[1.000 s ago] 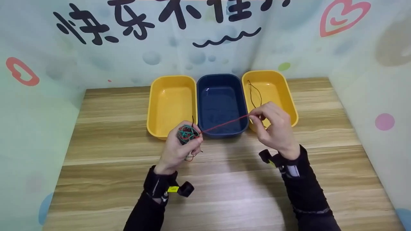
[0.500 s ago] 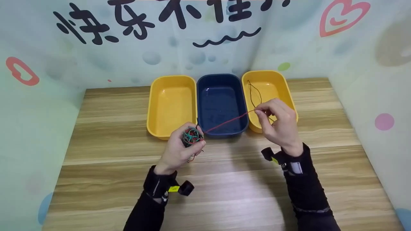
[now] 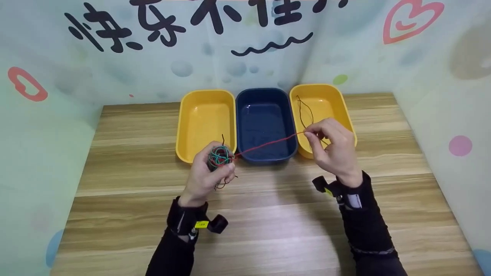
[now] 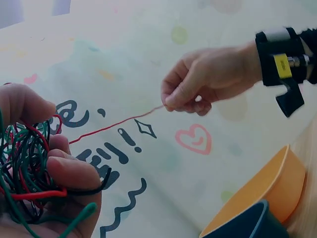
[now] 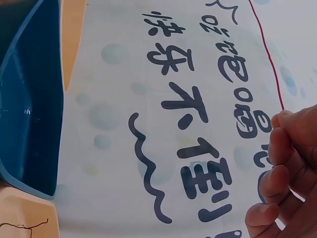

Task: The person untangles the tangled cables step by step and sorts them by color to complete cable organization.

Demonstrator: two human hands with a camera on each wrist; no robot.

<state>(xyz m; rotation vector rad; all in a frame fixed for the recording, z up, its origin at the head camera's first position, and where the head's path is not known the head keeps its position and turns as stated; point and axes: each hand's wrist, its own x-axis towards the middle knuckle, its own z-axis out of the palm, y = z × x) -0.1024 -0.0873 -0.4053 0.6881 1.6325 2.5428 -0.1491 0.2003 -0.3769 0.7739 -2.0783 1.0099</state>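
Observation:
My left hand [image 3: 203,172] grips a tangled bundle of thin wires [image 3: 219,156], green, red and black, in front of the left yellow bin. In the left wrist view the bundle [image 4: 29,163] fills the palm, and loose ends stick out past the fingers. One red wire [image 3: 268,143] runs from the bundle across the blue bin, drawn nearly straight. Its far end is pinched between thumb and forefinger of my right hand [image 3: 333,149], which is over the front of the right yellow bin. The right wrist view shows the red wire [image 5: 270,54] reaching those fingertips.
Three bins stand side by side at the table's back: a yellow bin [image 3: 184,126], a dark blue bin [image 3: 264,119] and another yellow bin [image 3: 347,115]. A dark wire [image 3: 311,115] lies in the right one. A printed curtain [image 3: 253,73] hangs behind the wooden table [image 3: 261,214].
My right hand has moved slightly right and up with the red wire's end, then stayed. My left hand went a little right, then back left with the bundle, so more red wire shows between them.

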